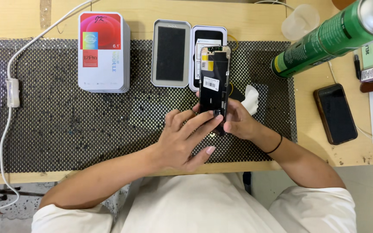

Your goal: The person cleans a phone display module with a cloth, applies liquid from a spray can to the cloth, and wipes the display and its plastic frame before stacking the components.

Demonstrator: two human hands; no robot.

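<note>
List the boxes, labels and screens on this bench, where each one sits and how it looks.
Stack of boxes: mat, far left; white, red panel.
Open tray: mat centre; grey rim, dark insert.
Screen part: upright in left hand and right hand; black, white and yellow stickers.
Phone: table right; dark screen.
Spray can: upper right; green.

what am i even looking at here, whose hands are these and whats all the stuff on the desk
This is one picture from a camera worn on a person's head, looking down at their own two bare hands over a wooden table with a dotted mat. Both hands hold a phone screen panel upright, back side showing: the right hand has it in its grip from the side, while the left hand presses its fingers on the lower end. Around it lie a stack of white boxes, an open grey tray, a green spray can and a dark phone.
</note>
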